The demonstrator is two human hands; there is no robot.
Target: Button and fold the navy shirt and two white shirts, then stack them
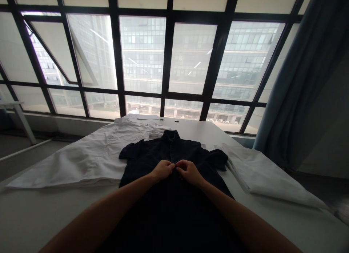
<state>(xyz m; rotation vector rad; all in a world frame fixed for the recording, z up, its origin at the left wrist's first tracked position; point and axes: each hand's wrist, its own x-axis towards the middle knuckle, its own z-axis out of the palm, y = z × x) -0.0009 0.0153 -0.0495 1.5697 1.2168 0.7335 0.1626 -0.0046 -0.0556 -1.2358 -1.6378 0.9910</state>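
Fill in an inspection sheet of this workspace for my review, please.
Surface: white table, garments laid across it.
Work in hand: dark short-sleeved shirt, front up, collar toward the windows; lower part lost in shadow.
Clutter: white garment spread at left; folded white cloth at right.
Hands: left hand and right hand pinch the shirt's front; any button is too dark to see.
Cables: nothing seen.
Surroundings: windows ahead, one pane open; blue curtain at right.
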